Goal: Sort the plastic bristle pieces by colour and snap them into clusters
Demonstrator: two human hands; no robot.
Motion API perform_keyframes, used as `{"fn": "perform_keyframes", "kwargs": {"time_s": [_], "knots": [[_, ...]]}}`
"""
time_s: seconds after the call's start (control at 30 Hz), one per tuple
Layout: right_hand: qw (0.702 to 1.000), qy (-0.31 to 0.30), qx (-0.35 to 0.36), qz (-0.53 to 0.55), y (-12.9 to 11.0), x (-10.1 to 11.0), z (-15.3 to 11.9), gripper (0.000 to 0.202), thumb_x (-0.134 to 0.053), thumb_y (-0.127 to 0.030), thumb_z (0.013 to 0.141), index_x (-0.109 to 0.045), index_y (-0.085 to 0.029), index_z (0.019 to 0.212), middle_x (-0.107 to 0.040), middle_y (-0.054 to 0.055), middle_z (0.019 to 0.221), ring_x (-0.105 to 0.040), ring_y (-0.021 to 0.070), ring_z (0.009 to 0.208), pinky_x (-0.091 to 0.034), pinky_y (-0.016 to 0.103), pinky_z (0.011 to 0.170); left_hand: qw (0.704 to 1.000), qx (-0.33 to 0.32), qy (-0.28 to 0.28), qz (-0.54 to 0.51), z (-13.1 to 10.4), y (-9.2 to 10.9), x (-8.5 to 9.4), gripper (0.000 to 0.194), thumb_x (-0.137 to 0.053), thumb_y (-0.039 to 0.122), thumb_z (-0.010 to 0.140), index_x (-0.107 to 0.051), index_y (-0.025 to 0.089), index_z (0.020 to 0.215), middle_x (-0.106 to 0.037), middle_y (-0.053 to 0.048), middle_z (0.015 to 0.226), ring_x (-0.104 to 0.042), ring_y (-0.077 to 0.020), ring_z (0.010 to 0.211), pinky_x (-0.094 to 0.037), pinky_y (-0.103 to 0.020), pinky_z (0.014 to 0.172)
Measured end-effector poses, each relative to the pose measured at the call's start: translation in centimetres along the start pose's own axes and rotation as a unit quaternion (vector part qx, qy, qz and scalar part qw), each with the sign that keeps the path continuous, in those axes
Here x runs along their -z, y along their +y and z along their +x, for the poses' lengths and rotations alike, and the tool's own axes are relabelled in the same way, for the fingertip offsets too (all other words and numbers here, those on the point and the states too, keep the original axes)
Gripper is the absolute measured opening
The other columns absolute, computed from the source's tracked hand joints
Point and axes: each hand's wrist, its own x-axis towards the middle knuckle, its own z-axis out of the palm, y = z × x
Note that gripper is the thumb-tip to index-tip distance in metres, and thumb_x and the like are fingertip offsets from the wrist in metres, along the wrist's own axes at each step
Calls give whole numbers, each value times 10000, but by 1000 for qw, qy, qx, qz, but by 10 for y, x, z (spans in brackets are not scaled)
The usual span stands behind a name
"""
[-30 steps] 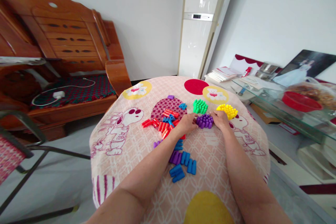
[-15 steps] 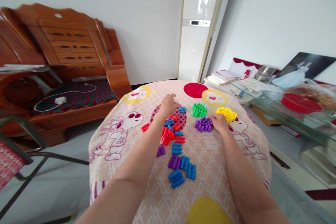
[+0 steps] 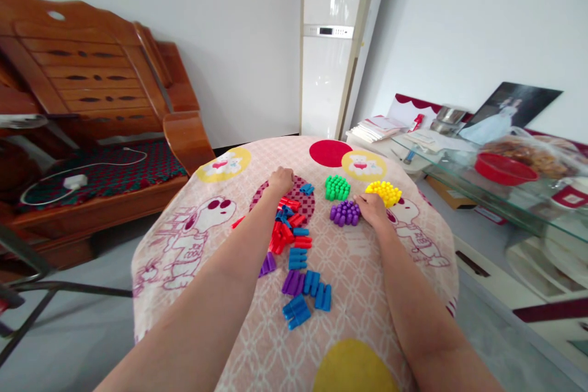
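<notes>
Standing on worktop, purple bunch, pegs' long axis vertical, tips up, right hand at its 3 o'clock, fingers by its edge, contact and grip unclear, left hand at its 10 o'clock, fingers curled, can't tell if holding.

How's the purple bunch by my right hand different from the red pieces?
The purple bunch stands upright, while the red pieces mostly lie on their sides. The purple bunch is tightly packed; the red pieces are jumbled with blue ones. Both sit on the tablecloth.
</notes>
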Motion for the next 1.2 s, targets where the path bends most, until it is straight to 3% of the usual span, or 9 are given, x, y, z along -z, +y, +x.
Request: {"fn": "perform_keyframes", "kwargs": {"time_s": [0.17,0.3,0.4,0.53,0.67,1.0,1.1,1.2], "knots": [[999,-14,-30,-4,-2,1,1,363,-504,-356,919,-739,-147,737,-697,67,731,-558,153,665,-317,254,597,998,-50,12,-39,-33,14,26,307,-583,67,740,-708,134,1012,-719,-109,1061,-654,-222,975,-501,-289,851],[999,-20,-25,-20,-3,2,1,361,-489,-345,930,-768,-138,830,-728,94,805,-597,171,724,-332,257,622,975,-188,20,-117,-79,48,39,266,-594,75,747,-716,160,968,-734,-52,967,-659,-176,873,-491,-270,825],[999,-22,-18,-36,-4,3,0,389,-471,-349,938,-777,-123,859,-739,117,823,-607,178,729,-324,266,619,953,-257,28,-159,-114,81,28,231,-627,111,762,-698,162,976,-722,-44,933,-649,-172,848,-486,-276,824],[998,-17,-3,-55,-5,5,-1,415,-452,-344,941,-780,-122,817,-746,126,811,-592,171,692,-305,273,603,951,-261,43,-160,-140,110,-1,219,-612,128,792,-647,165,1004,-696,-60,971,-636,-197,899,-489,-292,788],[999,-10,16,-39,-3,3,0,403,-458,-334,926,-769,-130,770,-741,107,781,-564,156,658,-300,269,602,951,-279,32,-130,-141,116,-18,157,-595,167,835,-647,186,982,-674,-62,983,-622,-207,929,-484,-300,779],[999,-3,22,-32,-1,2,0,413,-447,-338,922,-764,-127,764,-737,107,775,-557,157,659,-294,269,593,945,-304,14,-117,-131,119,-27,212,-585,194,865,-676,204,1056,-640,-65,1082,-630,-194,962,-500,-281,774],[999,-12,12,-34,-4,4,-1,419,-441,-339,932,-770,-118,793,-740,112,791,-576,161,677,-305,263,595,943,-308,22,-122,-132,120,-23,257,-594,187,856,-661,199,1105,-638,-70,1115,-638,-189,947,-504,-279,776],[999,-22,-1,-30,-6,6,-1,414,-446,-341,938,-774,-114,826,-741,117,803,-597,172,705,-320,264,608,945,-287,46,-148,-128,107,-3,283,-610,178,835,-664,189,1113,-664,-63,1065,-642,-173,914,-501,-269,789]]}}
